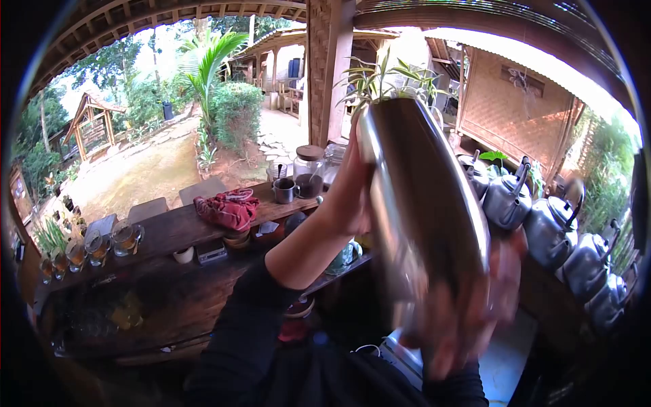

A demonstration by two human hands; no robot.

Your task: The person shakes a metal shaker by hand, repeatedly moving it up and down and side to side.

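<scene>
A tall, shiny metal shaker (424,183) fills the middle of the head view, tilted and held up close to the camera. My left hand (355,186) is closed around its upper left side, with most of the fingers hidden behind the metal. Around the lower end wraps my right hand (461,315), its fingers smeared by motion. Behind my left forearm, on the wooden counter, are a metal mug (285,192), a lidded glass jar (309,173) with dark contents and a crumpled red cloth (228,209).
Several glasses of brown drink (95,248) line the counter's left end. Several metal kettles (553,227) stand in a row on the right. A wooden post (321,81) rises beyond the counter (169,234). A potted plant (390,78) is behind the shaker. Outside are a yard and woven-walled buildings.
</scene>
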